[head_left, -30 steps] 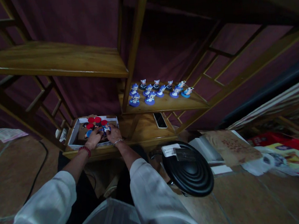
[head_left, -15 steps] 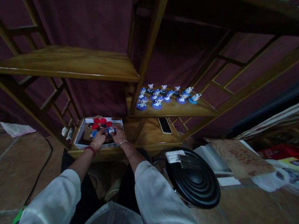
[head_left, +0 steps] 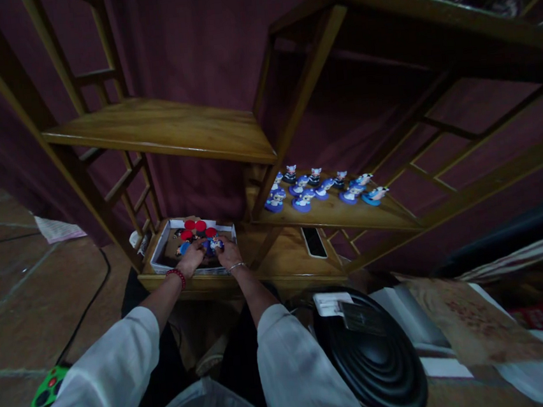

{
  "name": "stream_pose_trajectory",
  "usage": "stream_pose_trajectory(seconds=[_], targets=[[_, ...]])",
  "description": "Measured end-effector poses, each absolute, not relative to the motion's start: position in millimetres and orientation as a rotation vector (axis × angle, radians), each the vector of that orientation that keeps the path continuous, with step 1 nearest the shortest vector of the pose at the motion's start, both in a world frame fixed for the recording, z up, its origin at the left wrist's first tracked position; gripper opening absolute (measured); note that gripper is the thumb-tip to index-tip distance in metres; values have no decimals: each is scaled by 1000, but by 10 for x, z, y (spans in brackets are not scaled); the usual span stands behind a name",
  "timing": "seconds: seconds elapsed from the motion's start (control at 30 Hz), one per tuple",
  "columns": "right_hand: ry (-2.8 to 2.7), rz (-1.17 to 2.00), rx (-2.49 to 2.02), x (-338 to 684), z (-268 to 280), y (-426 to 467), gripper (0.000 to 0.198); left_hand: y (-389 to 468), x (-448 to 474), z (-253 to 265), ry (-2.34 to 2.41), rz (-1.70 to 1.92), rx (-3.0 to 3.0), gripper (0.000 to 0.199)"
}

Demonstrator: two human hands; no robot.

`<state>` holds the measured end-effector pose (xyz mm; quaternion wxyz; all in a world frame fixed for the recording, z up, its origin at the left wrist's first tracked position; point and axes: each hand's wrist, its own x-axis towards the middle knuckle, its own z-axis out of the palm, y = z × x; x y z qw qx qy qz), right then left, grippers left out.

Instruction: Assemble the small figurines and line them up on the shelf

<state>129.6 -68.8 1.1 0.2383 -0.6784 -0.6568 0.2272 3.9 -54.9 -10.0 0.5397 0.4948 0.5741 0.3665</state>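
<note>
Over a shallow white-rimmed cardboard box (head_left: 160,247) on the low shelf, both my hands are close together. A small blue-and-white figurine (head_left: 216,243) is between them. My right hand (head_left: 229,254) grips it with closed fingers from the right. My left hand (head_left: 193,259) closes its fingertips on its purple-blue part from the left. Inside the box lie several figurines with round red parts (head_left: 200,226) and one with a blue part (head_left: 183,248). Up on the shelf to the right stand several purple figurines (head_left: 304,200) and several dark ones with pale heads (head_left: 315,176).
A phone (head_left: 314,242) lies on the low shelf board (head_left: 276,248). The upper wooden shelf (head_left: 163,131) juts out above the box. A round black stool (head_left: 377,359) with cards on it stands at my right, beside cardboard and bags. A cable and green object (head_left: 47,391) lie left.
The whole view has shifted, so the shelf and box appear further right and lower. My hands stay over the box with the figurine between them.
</note>
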Motion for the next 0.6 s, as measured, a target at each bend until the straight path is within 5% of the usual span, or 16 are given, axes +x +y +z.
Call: stream_pose_trajectory(seconds=[0.6], targets=[[-1835, 581, -1894, 1260, -15, -687, 33, -539, 64, -53, 1327, 892, 913, 38]])
